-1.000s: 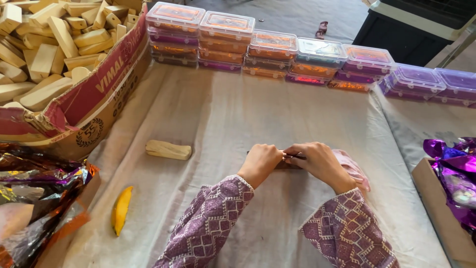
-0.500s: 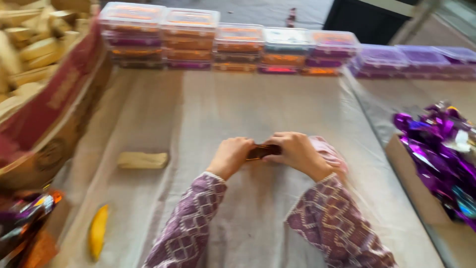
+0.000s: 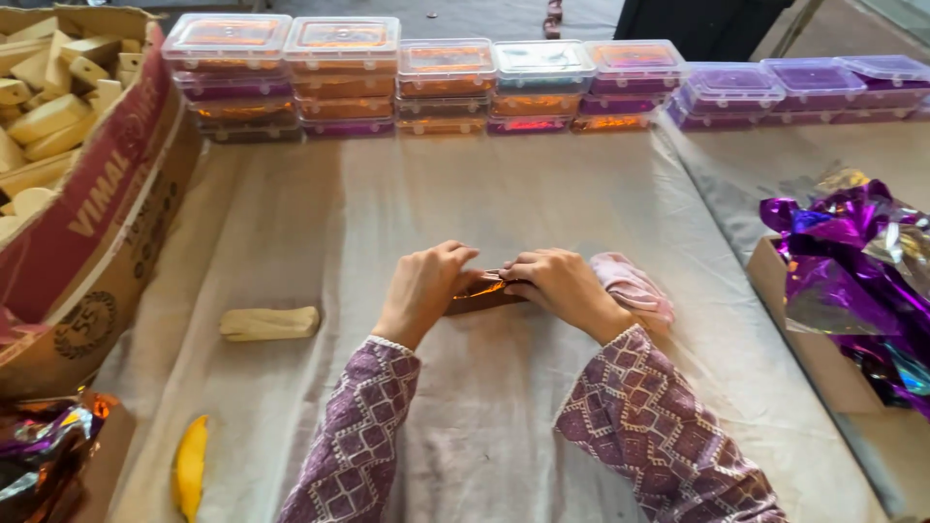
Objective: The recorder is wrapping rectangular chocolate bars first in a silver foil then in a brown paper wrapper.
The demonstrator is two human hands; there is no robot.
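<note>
A cardboard box (image 3: 92, 242) of pale blocks, stacked lidded plastic containers (image 3: 446, 82), purple foil (image 3: 857, 266), a pink cloth (image 3: 635, 286).

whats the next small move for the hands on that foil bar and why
Probably press the loose orange foil flap flat along the top of the bar. The left hand and right hand both pinch the bar on the cloth, and a shiny strip of foil shows raised between the fingertips, so the wrap looks unfinished.
</note>
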